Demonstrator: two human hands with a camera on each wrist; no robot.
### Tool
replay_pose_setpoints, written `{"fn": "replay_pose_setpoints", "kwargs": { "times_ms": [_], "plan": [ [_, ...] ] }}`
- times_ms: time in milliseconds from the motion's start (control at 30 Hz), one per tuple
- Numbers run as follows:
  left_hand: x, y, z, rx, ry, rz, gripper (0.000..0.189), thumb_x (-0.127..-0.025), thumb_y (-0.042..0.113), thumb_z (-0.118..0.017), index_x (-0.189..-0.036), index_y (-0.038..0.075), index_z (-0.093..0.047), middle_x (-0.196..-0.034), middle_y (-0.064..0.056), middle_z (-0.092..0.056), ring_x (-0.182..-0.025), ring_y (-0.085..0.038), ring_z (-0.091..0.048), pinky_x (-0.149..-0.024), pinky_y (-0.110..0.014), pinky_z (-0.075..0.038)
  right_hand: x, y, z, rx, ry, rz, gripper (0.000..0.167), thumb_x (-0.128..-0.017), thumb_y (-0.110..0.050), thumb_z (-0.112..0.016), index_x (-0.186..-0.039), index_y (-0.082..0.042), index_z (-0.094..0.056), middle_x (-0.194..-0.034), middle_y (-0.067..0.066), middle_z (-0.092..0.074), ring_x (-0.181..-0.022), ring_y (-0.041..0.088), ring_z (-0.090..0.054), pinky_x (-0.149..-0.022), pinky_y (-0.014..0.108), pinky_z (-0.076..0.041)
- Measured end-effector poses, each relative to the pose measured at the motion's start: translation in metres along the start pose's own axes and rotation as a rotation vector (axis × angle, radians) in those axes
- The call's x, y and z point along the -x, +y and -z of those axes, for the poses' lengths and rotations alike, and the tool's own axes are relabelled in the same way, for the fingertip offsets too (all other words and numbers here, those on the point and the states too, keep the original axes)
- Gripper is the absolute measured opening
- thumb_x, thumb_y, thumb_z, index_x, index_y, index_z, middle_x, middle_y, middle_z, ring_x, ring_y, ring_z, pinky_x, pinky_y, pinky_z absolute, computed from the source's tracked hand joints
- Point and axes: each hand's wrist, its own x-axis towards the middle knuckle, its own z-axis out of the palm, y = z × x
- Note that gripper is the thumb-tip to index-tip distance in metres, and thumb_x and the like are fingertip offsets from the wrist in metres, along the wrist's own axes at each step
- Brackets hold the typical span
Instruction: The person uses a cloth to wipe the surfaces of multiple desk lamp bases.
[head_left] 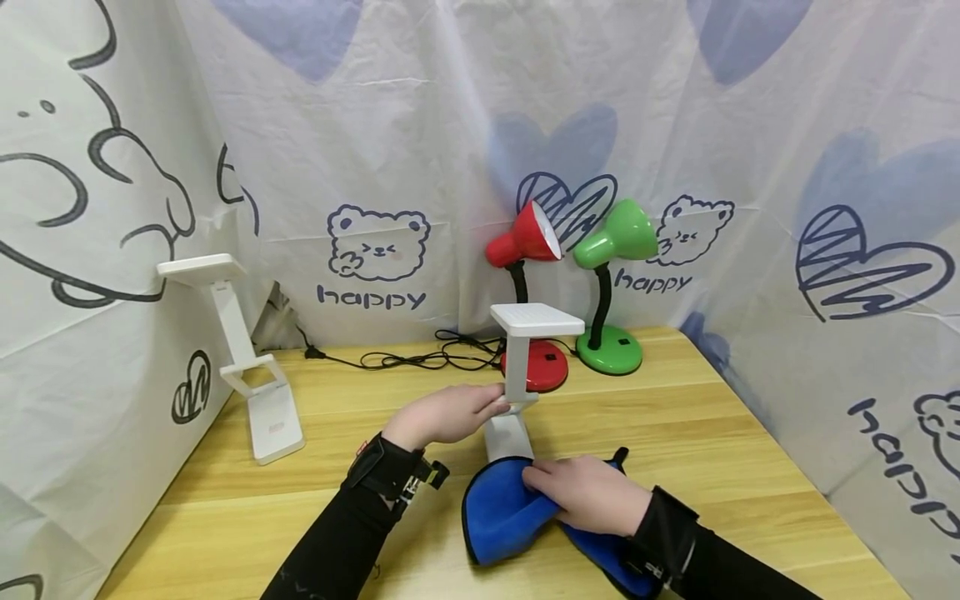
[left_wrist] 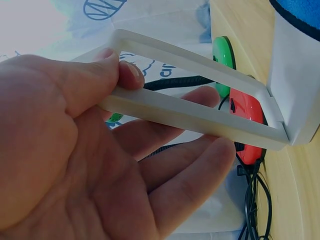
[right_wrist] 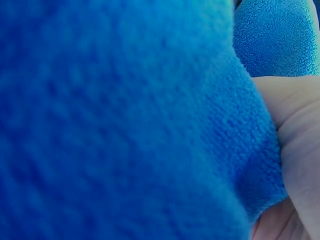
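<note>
A white folding desk lamp (head_left: pixel 537 320) stands at the middle of the table, its flat head raised. My left hand (head_left: pixel 444 414) grips the lamp's open rectangular lower arm; in the left wrist view the thumb and fingers close around one side bar (left_wrist: pixel 195 119) of that frame. My right hand (head_left: pixel 596 495) pinches a blue cloth (head_left: pixel 498 521) with dark edging. Part of the cloth lies over the near end of the lamp's base (head_left: pixel 507 435), hiding that end. Folds of cloth fill most of the right wrist view, covering several of the right fingers.
Another white folding lamp (head_left: pixel 274 421) stands at the left. Behind the held lamp are a red gooseneck lamp (head_left: pixel 547 367) and a green one (head_left: pixel 611 350). Black cords (head_left: pixel 427 360) run along the table's back edge. Patterned white curtains (head_left: pixel 390 125) surround the wooden table (head_left: pixel 360 433).
</note>
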Motion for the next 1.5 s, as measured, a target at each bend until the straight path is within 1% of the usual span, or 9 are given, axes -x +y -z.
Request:
{"fn": "replay_pose_setpoints", "kwargs": {
  "times_ms": [167,333,500,767,900,1067,1233,1333,1500],
  "plan": [
    [-0.001,-0.003,-0.002,-0.002,0.006,-0.01,0.04,-0.103,0.052,-0.029,-0.132,0.032,-0.049,-0.117,0.009,-0.062,-0.109,-0.01,-0.06,-0.093,-0.038,-0.048,-0.009,-0.007,-0.001,0.068,-0.004,0.023,0.031,-0.084,-0.018,-0.074,-0.107,-0.024,-0.054,-0.087,-0.01,-0.053,-0.064,0.001,-0.044,-0.054,0.015,-0.041],
    [-0.001,-0.003,-0.002,-0.007,-0.001,-0.009,0.04,-0.103,0.051,-0.029,-0.133,0.032,-0.048,-0.119,0.01,-0.062,-0.11,-0.011,-0.06,-0.094,-0.039,-0.048,-0.025,-0.02,-0.001,0.123,-0.013,0.045,0.029,-0.085,-0.023,-0.074,-0.102,-0.024,-0.05,-0.082,-0.009,-0.049,-0.057,0.004,-0.04,-0.051,0.016,-0.036],
    [0.0,-0.002,-0.002,-0.025,0.002,-0.01,0.042,-0.104,0.05,-0.028,-0.134,0.03,-0.048,-0.119,0.009,-0.062,-0.11,-0.012,-0.06,-0.094,-0.038,-0.048,-0.04,-0.031,-0.004,0.127,0.043,0.083,0.026,-0.087,-0.023,-0.071,-0.106,-0.021,-0.053,-0.087,-0.008,-0.053,-0.061,0.002,-0.045,-0.054,0.017,-0.042],
    [-0.002,-0.003,-0.003,-0.035,0.0,-0.017,0.043,-0.104,0.05,-0.028,-0.133,0.027,-0.049,-0.116,0.009,-0.062,-0.105,-0.01,-0.06,-0.091,-0.037,-0.049,-0.053,-0.041,-0.007,0.13,0.108,0.066,0.028,-0.084,-0.026,-0.073,-0.106,-0.02,-0.056,-0.09,-0.007,-0.059,-0.063,0.002,-0.054,-0.058,0.018,-0.048],
    [-0.002,-0.002,-0.002,-0.03,0.001,-0.009,0.04,-0.104,0.048,-0.028,-0.134,0.031,-0.048,-0.119,0.009,-0.062,-0.108,-0.011,-0.06,-0.093,-0.038,-0.048,-0.049,-0.04,-0.006,0.116,0.078,0.03,0.03,-0.084,-0.026,-0.074,-0.106,-0.02,-0.055,-0.09,-0.007,-0.059,-0.065,0.002,-0.054,-0.056,0.018,-0.046],
    [-0.001,-0.002,-0.001,-0.024,0.003,-0.012,0.04,-0.104,0.048,-0.029,-0.136,0.033,-0.047,-0.122,0.008,-0.062,-0.115,-0.014,-0.059,-0.098,-0.04,-0.046,-0.036,-0.033,-0.003,0.073,0.01,-0.036,0.03,-0.085,-0.023,-0.073,-0.104,-0.022,-0.05,-0.084,-0.008,-0.055,-0.061,0.003,-0.048,-0.052,0.019,-0.039],
    [-0.002,-0.001,-0.001,-0.026,0.009,-0.017,0.04,-0.104,0.05,-0.029,-0.13,0.03,-0.05,-0.113,0.008,-0.062,-0.106,-0.011,-0.061,-0.093,-0.038,-0.048,-0.017,-0.016,0.002,0.066,-0.064,-0.107,0.035,-0.082,-0.022,-0.075,-0.108,-0.023,-0.052,-0.088,-0.009,-0.058,-0.066,0.003,-0.051,-0.053,0.02,-0.042],
    [-0.003,-0.002,-0.001,-0.02,0.006,-0.019,0.04,-0.103,0.05,-0.03,-0.128,0.027,-0.052,-0.111,0.006,-0.063,-0.101,-0.01,-0.06,-0.089,-0.038,-0.049,-0.006,-0.007,0.003,0.046,-0.067,-0.129,0.038,-0.08,-0.019,-0.077,-0.111,-0.022,-0.055,-0.089,-0.009,-0.059,-0.066,0.002,-0.052,-0.055,0.021,-0.044],
    [-0.004,-0.002,-0.002,-0.021,0.005,-0.012,0.039,-0.104,0.049,-0.03,-0.131,0.029,-0.05,-0.115,0.006,-0.063,-0.104,-0.011,-0.06,-0.091,-0.038,-0.048,0.003,0.001,0.002,0.03,-0.05,-0.151,0.042,-0.078,-0.019,-0.08,-0.112,-0.022,-0.056,-0.09,-0.008,-0.059,-0.061,0.002,-0.049,-0.052,0.02,-0.042]
  ]
}}
